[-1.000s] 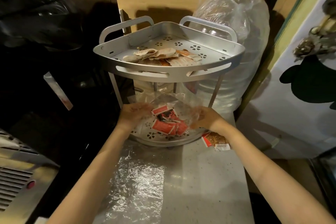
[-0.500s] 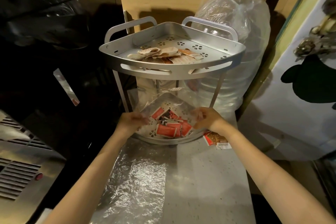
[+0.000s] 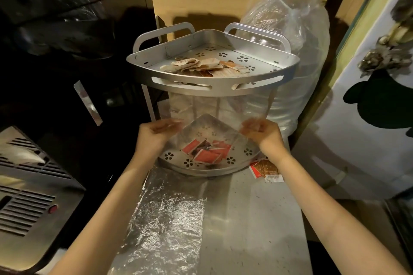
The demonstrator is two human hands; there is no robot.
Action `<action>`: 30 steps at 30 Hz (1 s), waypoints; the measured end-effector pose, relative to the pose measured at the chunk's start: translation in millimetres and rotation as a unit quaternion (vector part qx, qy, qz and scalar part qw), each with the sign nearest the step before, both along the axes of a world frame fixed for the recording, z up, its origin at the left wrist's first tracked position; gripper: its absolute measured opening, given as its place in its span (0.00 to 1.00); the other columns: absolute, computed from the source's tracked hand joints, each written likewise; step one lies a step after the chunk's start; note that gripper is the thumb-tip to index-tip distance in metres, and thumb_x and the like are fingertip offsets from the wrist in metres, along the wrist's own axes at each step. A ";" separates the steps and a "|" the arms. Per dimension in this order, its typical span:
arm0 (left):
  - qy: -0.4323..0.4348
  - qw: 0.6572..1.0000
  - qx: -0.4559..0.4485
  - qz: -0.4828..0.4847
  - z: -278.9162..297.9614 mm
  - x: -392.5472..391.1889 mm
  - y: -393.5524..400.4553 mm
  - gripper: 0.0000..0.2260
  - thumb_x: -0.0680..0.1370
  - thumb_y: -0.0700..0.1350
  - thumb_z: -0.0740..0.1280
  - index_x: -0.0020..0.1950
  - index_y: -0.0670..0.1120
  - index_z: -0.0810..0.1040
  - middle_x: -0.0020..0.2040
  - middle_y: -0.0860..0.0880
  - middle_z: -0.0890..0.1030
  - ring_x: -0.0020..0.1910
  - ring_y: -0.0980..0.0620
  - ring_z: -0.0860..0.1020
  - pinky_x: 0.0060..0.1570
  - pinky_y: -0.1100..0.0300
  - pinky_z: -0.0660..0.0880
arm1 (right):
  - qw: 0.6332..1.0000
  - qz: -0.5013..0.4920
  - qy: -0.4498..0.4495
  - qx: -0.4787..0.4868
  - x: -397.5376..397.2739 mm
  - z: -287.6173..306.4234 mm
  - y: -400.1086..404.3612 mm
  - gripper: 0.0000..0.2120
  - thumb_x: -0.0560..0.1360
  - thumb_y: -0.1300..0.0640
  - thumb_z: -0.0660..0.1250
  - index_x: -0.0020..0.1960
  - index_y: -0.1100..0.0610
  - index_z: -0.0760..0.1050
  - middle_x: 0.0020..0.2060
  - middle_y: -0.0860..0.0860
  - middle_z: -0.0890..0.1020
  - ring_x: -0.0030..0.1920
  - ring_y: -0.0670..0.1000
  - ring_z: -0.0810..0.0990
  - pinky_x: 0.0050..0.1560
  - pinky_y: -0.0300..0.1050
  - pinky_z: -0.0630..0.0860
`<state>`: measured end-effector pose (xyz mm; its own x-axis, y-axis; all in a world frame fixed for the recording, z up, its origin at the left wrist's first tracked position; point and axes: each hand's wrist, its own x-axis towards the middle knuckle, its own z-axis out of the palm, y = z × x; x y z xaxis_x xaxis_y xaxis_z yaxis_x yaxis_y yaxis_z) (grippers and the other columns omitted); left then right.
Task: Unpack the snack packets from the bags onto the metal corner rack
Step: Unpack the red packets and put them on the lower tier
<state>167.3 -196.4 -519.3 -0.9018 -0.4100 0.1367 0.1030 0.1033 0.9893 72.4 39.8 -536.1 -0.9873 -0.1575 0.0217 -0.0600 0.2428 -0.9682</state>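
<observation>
A two-tier metal corner rack (image 3: 288,67) stands on the counter. Pale and orange snack packets (image 3: 205,67) lie on its top shelf. Several red packets (image 3: 206,152) lie in a heap on the bottom shelf (image 3: 190,168). My left hand (image 3: 156,135) and my right hand (image 3: 261,131) each pinch one side of a clear plastic bag (image 3: 214,109), held stretched between the shelves above the red heap. The bag looks empty. One orange and white packet (image 3: 266,169) lies on the counter just right of the rack.
A large water bottle with a green cap (image 3: 292,35), wrapped in clear plastic, stands behind the rack on the right. Crinkled foil (image 3: 165,221) covers the counter's left part. A dark appliance (image 3: 55,73) fills the left side, with a vented metal unit (image 3: 26,187) below it.
Both hands have risen and spread apart, lifting the clear bag off the red packets. The packets stay in a heap on the bottom shelf.
</observation>
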 end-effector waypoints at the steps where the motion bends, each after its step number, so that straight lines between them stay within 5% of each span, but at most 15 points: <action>1: 0.008 1.000 0.005 -0.005 3.3 -0.7 1.7 0.09 0.70 0.34 0.69 0.50 0.39 0.80 0.33 0.59 0.84 0.37 0.62 0.82 0.37 0.71 0.76 | 1.000 0.003 0.002 -0.007 -0.2 1.3 1.1 0.09 0.69 0.63 0.72 0.49 0.62 0.79 0.49 0.60 0.82 0.45 0.51 0.78 0.36 0.27 0.75; 7: 0.011 1.000 -0.003 -0.009 -9.8 -2.6 2.6 0.15 0.69 0.35 0.72 0.55 0.36 0.78 0.33 0.64 0.83 0.37 0.66 0.81 0.35 0.73 0.74 | 0.998 -0.013 -0.025 -0.047 2.0 4.0 1.0 0.07 0.68 0.64 0.73 0.40 0.53 0.78 0.41 0.52 0.82 0.47 0.53 0.80 0.50 0.49 0.77; 9: -0.030 0.997 -0.041 -0.051 -21.9 1.2 2.2 0.26 0.60 0.49 0.79 0.54 0.43 0.79 0.35 0.70 0.81 0.39 0.71 0.78 0.39 0.76 0.73 | 0.999 -0.010 -0.033 -0.040 0.9 5.2 0.2 0.07 0.68 0.64 0.73 0.41 0.54 0.78 0.39 0.50 0.82 0.44 0.52 0.79 0.46 0.46 0.77; 11: -0.059 0.991 -0.098 -0.065 -35.9 3.7 -0.2 0.26 0.56 0.58 0.78 0.51 0.53 0.78 0.40 0.70 0.81 0.44 0.73 0.77 0.48 0.74 0.74 | 0.999 -0.005 -0.030 -0.036 0.2 8.1 -1.0 0.06 0.68 0.64 0.72 0.42 0.55 0.79 0.39 0.50 0.82 0.42 0.50 0.80 0.46 0.44 0.77; 13: -0.051 0.984 -0.171 -0.028 -50.9 -0.4 -7.4 0.16 0.67 0.46 0.75 0.53 0.49 0.80 0.49 0.55 0.84 0.49 0.64 0.80 0.51 0.68 0.74 | 0.999 -0.008 -0.024 -0.042 0.2 11.3 -1.6 0.05 0.68 0.64 0.72 0.42 0.57 0.78 0.39 0.48 0.81 0.42 0.47 0.79 0.48 0.42 0.77; 16: -0.054 0.976 -0.206 0.047 -58.0 -11.7 -17.9 0.10 0.71 0.34 0.71 0.51 0.36 0.81 0.49 0.39 0.83 0.48 0.48 0.82 0.45 0.68 0.74 | 0.998 -0.010 -0.023 -0.056 1.4 14.4 -0.5 0.10 0.68 0.63 0.73 0.48 0.58 0.78 0.41 0.46 0.81 0.42 0.42 0.77 0.37 0.28 0.74; 18: -0.058 0.983 -0.166 0.045 -53.2 -14.1 -16.8 0.10 0.70 0.32 0.70 0.51 0.36 0.80 0.44 0.45 0.84 0.43 0.57 0.82 0.44 0.69 0.75 | 0.997 0.009 -0.053 -0.046 -1.6 11.8 2.8 0.21 0.66 0.65 0.74 0.57 0.57 0.74 0.46 0.46 0.80 0.46 0.44 0.77 0.36 0.27 0.73; 21: -0.054 0.983 -0.174 0.029 -44.3 -14.2 -12.2 0.11 0.71 0.32 0.69 0.52 0.39 0.80 0.41 0.54 0.82 0.36 0.72 0.78 0.39 0.77 0.73 | 0.985 0.049 -0.158 0.042 -7.2 5.2 6.7 0.29 0.67 0.67 0.72 0.66 0.56 0.69 0.53 0.50 0.76 0.54 0.51 0.74 0.48 0.37 0.72; 24: -0.056 0.985 -0.163 0.022 -37.6 -15.9 -6.7 0.12 0.71 0.32 0.68 0.52 0.42 0.79 0.36 0.60 0.82 0.39 0.67 0.79 0.39 0.77 0.73 | 0.971 0.019 -0.214 0.105 -9.4 1.8 5.0 0.18 0.69 0.63 0.71 0.58 0.58 0.76 0.51 0.54 0.79 0.47 0.52 0.76 0.48 0.44 0.73; 27: -0.059 0.986 -0.146 0.055 -31.0 -21.7 -5.0 0.09 0.72 0.35 0.69 0.51 0.39 0.81 0.45 0.47 0.81 0.46 0.52 0.80 0.39 0.74 0.73 | 0.975 -0.013 -0.221 0.027 -12.5 -2.4 -0.4 0.11 0.70 0.66 0.69 0.53 0.62 0.79 0.52 0.60 0.81 0.42 0.54 0.80 0.43 0.45 0.80; 30: -0.031 0.987 -0.142 0.068 -18.8 -23.4 -1.3 0.09 0.72 0.36 0.69 0.52 0.39 0.81 0.46 0.46 0.81 0.36 0.65 0.79 0.35 0.78 0.72 | 0.987 -0.038 -0.156 -0.006 -13.2 -2.3 -6.7 0.11 0.69 0.67 0.70 0.51 0.61 0.80 0.54 0.58 0.82 0.53 0.56 0.80 0.59 0.50 0.76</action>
